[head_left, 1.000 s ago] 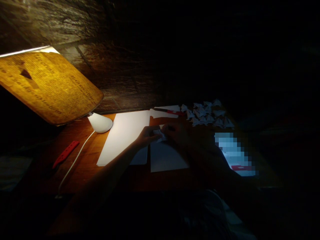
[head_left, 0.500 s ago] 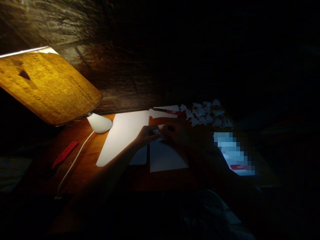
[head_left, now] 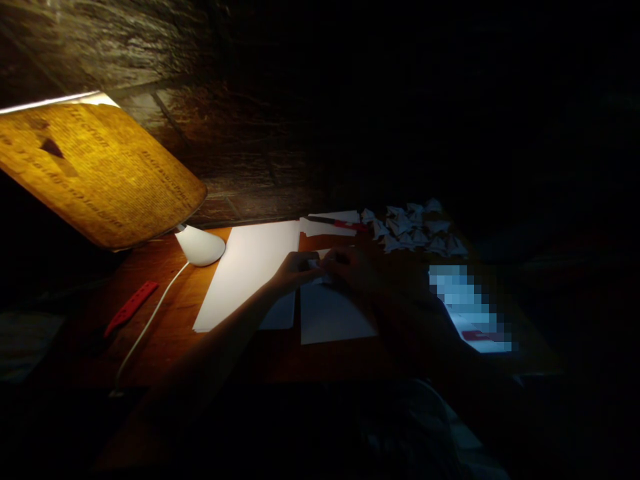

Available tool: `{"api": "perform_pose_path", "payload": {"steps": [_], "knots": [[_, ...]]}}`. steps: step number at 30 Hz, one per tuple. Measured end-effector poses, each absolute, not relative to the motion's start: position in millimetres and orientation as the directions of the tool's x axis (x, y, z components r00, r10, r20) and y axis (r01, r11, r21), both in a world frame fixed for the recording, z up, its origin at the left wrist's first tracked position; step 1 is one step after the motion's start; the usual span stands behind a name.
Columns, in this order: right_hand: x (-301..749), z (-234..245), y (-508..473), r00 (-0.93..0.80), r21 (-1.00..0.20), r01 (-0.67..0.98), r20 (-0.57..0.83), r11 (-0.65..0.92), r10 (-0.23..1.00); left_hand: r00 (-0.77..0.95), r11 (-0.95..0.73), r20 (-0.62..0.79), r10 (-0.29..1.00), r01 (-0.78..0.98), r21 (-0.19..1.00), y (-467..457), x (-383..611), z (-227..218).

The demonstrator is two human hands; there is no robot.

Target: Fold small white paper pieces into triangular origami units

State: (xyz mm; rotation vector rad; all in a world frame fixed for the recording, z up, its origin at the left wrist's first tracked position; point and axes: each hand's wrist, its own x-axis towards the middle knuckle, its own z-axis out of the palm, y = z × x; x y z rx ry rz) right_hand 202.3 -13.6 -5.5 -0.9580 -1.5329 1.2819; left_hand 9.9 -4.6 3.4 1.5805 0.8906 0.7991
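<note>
In the dim lamplight my left hand (head_left: 293, 270) and my right hand (head_left: 353, 267) meet over a small white piece of paper (head_left: 316, 265) and pinch it from both sides. They work above a white sheet (head_left: 333, 317) lying on the orange-brown table (head_left: 170, 313). A larger white sheet (head_left: 247, 270) lies just to the left. Behind my right hand sits a pile of several small folded white paper pieces (head_left: 417, 230).
A white lamp base (head_left: 200, 245) with a cord stands at the left under a yellow printed shade (head_left: 95, 173). A red flat tool (head_left: 131, 308) lies left of the cord. A red-and-black pen (head_left: 340, 223) rests on paper strips. A lit screen (head_left: 470, 307) glows at right.
My fingers have closed in a little over the small paper, so less of it shows. Nothing else has moved.
</note>
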Motion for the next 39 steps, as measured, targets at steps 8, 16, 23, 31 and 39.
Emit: {"api": "perform_pose_path", "payload": {"steps": [8,16,23,31,39], "knots": [[202.1,-4.4,-14.7,-0.301,-0.986,-0.035,0.163,0.160,0.940,0.497,-0.124,0.042,0.867,0.135,0.983,-3.8,10.2,2.8],[202.6,-5.8,-13.6,-0.301,-0.986,-0.016,0.162,0.165,0.940,0.493,-0.145,0.063,0.868,0.129,0.981,-4.8,10.5,4.1],[201.4,-6.4,-14.2,-0.241,-0.987,0.001,0.157,0.162,0.958,0.443,-0.165,0.083,0.892,0.149,0.975,-0.9,9.7,-1.9],[201.3,-3.6,-14.8,-0.219,-0.987,0.023,0.153,0.162,0.964,0.455,-0.094,0.047,0.889,0.081,0.992,1.6,10.0,-2.2],[203.0,-2.8,-14.6,-0.186,-0.986,0.037,0.154,0.164,0.970,0.478,-0.082,0.022,0.878,0.105,0.991,3.2,7.9,-3.6]]}}
